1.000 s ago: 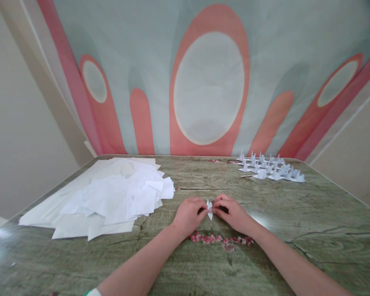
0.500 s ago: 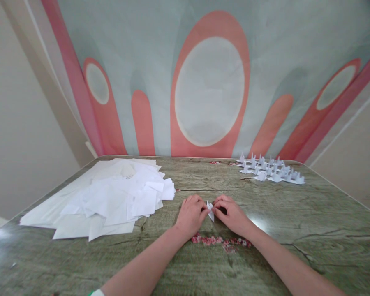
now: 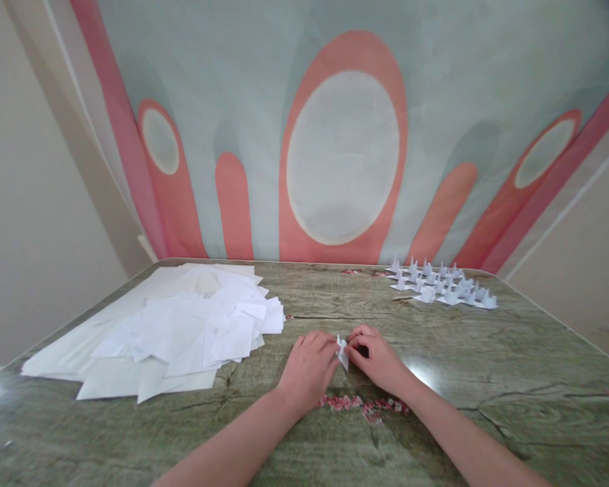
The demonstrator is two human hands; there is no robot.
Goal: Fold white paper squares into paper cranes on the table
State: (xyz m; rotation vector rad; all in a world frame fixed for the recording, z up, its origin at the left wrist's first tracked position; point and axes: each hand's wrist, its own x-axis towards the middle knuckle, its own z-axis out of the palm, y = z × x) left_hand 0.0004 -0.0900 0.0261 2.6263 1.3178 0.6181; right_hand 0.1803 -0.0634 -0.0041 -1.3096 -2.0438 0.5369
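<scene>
A small folded white paper crane (image 3: 342, 354) is held between my two hands above the wood-patterned table (image 3: 335, 446). My left hand (image 3: 309, 365) pinches its left side with thumb and fingers. From the other side, my right hand (image 3: 373, 355) grips it between thumb and forefinger, the remaining fingers curled. One pointed end of the paper sticks up and another points down toward me. The finer folds are too small to make out.
On the left lies a wide, loose pile of white paper sheets (image 3: 183, 331). Several finished paper cranes (image 3: 439, 284) stand in rows at the back right. Behind the table's far edge rises a wall covering (image 3: 264, 135) with pink arches.
My left hand has turned a little, its fingers now straighter along the crane's edge. The right hand still pinches the paper. The whole view has shifted slightly.
</scene>
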